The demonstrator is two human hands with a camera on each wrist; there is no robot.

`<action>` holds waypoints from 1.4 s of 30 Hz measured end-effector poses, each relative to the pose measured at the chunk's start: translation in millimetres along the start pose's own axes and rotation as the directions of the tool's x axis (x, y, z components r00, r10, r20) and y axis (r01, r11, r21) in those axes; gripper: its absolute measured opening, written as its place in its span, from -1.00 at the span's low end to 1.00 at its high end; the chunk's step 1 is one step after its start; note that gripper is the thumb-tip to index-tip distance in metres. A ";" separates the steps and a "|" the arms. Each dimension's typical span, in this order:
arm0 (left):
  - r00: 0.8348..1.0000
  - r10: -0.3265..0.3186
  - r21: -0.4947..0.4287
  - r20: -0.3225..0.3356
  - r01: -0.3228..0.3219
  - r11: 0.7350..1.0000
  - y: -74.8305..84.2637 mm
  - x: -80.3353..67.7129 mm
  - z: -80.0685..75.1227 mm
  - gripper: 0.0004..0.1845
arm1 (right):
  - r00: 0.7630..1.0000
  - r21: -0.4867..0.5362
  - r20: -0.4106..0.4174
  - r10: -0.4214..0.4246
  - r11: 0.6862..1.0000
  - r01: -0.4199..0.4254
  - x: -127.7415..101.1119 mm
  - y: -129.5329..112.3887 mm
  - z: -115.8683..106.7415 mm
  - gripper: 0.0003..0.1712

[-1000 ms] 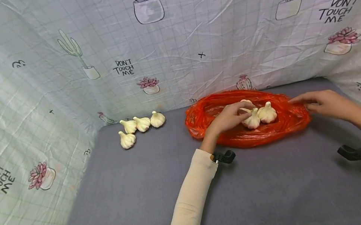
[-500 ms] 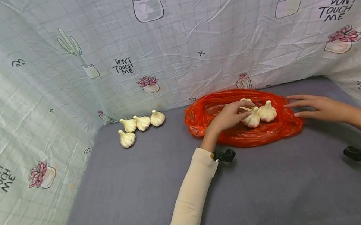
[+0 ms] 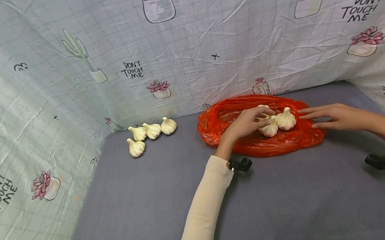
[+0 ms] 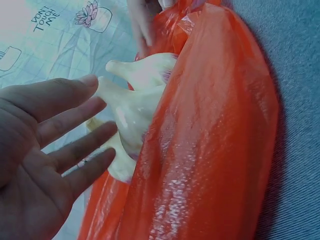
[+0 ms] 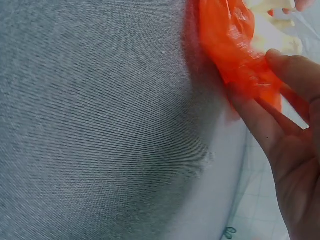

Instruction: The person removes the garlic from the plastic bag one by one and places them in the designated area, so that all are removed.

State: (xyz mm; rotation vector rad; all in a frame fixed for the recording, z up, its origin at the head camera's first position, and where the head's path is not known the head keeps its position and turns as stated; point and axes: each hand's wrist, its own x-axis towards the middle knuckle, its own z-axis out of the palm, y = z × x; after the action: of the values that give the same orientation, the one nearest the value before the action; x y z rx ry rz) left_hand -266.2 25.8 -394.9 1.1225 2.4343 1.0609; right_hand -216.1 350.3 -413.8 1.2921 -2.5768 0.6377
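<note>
A crumpled red plastic bag (image 3: 266,150) lies at the back right with its mouth spread wide. Two garlic bulbs, a front one (image 3: 270,129) and a right one (image 3: 286,119), sit in it, with a third partly hidden behind the left hand. That left hand (image 3: 245,123) reaches over the bag, its fingers extended beside the bulbs (image 4: 132,112), with no grip on them in the left wrist view. At the bag's right end is the right hand (image 3: 345,117), fingers spread; in the right wrist view its thumb (image 5: 287,62) and fingers lie along the red plastic.
Several more garlic bulbs (image 3: 153,130) stand in a group at the back left of the grey tabletop (image 3: 145,206). A printed cloth (image 3: 183,45) hangs behind and along both sides. Each wrist wears a black camera mount (image 3: 241,165).
The right hand has drawn leftward along the bag's right end, its fingers spreading, and that end has been pushed in a little. The left hand has stayed almost still by the bulbs.
</note>
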 end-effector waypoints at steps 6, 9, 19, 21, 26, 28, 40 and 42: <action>0.999 -0.013 0.077 0.051 0.009 0.997 3.5 9.9 -5.5 -0.67 | 1.000 -0.116 0.000 -0.008 0.993 0.008 3.2 5.9 -2.9 -0.48; 0.996 -0.043 0.057 0.082 0.038 0.998 5.7 17.4 -7.6 -0.68 | 1.000 -0.132 0.017 -0.002 0.991 0.004 4.5 6.5 -4.1 -0.46; 0.977 -0.012 0.090 0.212 -0.007 0.996 0.8 35.1 -12.5 -0.73 | 0.995 -0.108 0.079 0.058 0.993 -0.050 7.1 5.9 -1.6 -0.52; 0.973 -0.003 0.102 0.231 -0.021 0.995 -0.3 36.6 -12.9 -0.72 | 0.994 -0.104 0.085 0.072 0.993 -0.063 6.8 6.2 -1.8 -0.51; 0.968 0.002 0.111 0.250 -0.031 0.993 -0.8 39.1 -12.3 -0.73 | 0.988 -0.104 0.113 0.108 0.990 -0.097 6.2 6.1 -3.8 -0.47; 0.969 -0.005 0.107 0.248 -0.022 0.994 -1.0 40.0 -11.8 -0.74 | 0.986 -0.106 0.125 0.110 0.990 -0.097 6.2 6.1 -4.3 -0.46; 0.979 0.002 0.107 0.203 -0.024 0.994 -7.2 39.7 -10.2 -0.75 | 0.991 -0.130 0.116 0.072 0.990 -0.056 3.4 12.0 -0.5 -0.51; 0.981 0.003 0.105 0.196 -0.024 0.994 -7.9 39.7 -10.0 -0.75 | 0.992 -0.143 0.107 0.062 0.989 -0.046 3.6 12.1 -0.3 -0.50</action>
State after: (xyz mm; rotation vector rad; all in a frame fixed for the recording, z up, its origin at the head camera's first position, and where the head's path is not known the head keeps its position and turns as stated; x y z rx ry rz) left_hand -302.0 46.6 -390.8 1.2158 2.3543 0.7902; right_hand -227.9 354.3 -415.8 1.2500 -2.6984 0.3949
